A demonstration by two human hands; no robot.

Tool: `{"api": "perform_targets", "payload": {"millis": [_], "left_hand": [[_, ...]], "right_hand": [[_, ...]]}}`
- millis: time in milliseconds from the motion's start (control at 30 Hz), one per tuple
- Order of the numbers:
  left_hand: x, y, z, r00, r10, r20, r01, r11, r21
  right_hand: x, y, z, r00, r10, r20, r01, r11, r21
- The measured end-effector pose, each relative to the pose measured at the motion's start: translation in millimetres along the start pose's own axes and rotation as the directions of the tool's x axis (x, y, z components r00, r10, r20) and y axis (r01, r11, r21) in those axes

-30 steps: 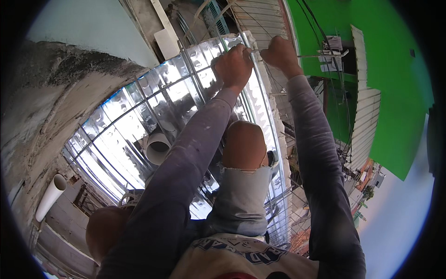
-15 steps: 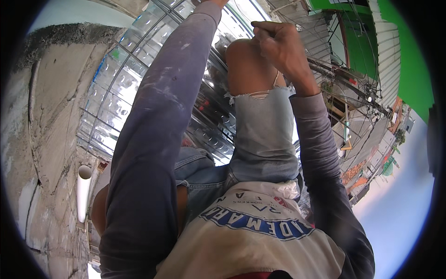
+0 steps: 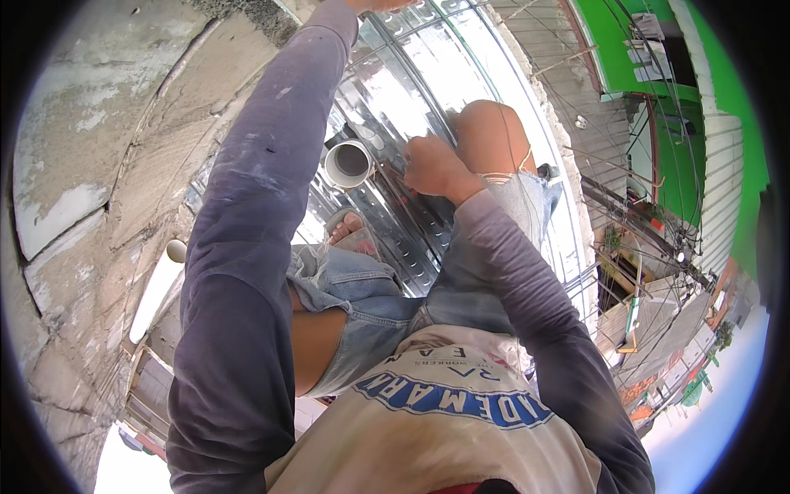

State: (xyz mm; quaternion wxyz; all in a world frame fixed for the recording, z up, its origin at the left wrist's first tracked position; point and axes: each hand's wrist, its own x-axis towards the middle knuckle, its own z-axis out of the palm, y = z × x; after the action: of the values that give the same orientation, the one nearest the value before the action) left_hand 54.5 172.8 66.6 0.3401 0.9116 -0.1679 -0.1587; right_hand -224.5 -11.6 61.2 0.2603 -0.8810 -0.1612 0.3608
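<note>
My right hand [image 3: 438, 170] is closed into a fist above the shiny metal decking [image 3: 391, 78], beside my bare right knee. Whatever it may hold is hidden or too small to make out. My left hand [image 3: 380, 3] reaches to the far edge of the view, where most of it is cut off and its fingers cannot be read. Thin steel bars [image 3: 418, 67] cross over the decking near it. Between my two forearms, the round open end of a white pipe [image 3: 331, 169] points up from the decking.
A rough concrete wall [image 3: 90, 148] runs along the left, with another white pipe [image 3: 156, 288] against it. My sandalled foot [image 3: 346, 228] rests on the decking. To the right lie the slab's rough edge, tangled cables [image 3: 679, 247], a corrugated roof and a green building [image 3: 691, 156].
My right hand has come nearer and to the left, its extended finger now curled in. The view has shifted, bringing the white pipe between my arms into sight.
</note>
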Motion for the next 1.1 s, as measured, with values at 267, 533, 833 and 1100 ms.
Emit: {"api": "perform_targets", "payload": {"millis": [267, 533, 833, 1100], "left_hand": [[-70.6, 36.9, -30.7, 0.74, -0.485, -0.466, -0.202, 0.5, -0.842], [-176.4, 62.9, 43.0, 0.68, -0.722, -0.13, -0.046, 0.135, -0.99], [-189.0, 63.0, 113.3, 0.906, -0.412, 0.099, 0.104, -0.009, -0.995], [-137.8, 100.3, 101.6, 0.903, -0.412, -0.123, -0.335, -0.493, -0.803]], "right_hand": [[17.9, 21.9, 66.4, 0.991, 0.091, 0.097, -0.059, 0.954, -0.293], [21.4, -2.0, 51.8, 0.913, 0.241, -0.329, -0.229, 0.97, 0.076], [36.7, -27.1, -35.9, 0.857, 0.225, -0.464, 0.254, 0.598, 0.76], [-2.1, -23.2, -97.5, 0.834, 0.205, -0.512, 0.068, 0.883, 0.464]]}}
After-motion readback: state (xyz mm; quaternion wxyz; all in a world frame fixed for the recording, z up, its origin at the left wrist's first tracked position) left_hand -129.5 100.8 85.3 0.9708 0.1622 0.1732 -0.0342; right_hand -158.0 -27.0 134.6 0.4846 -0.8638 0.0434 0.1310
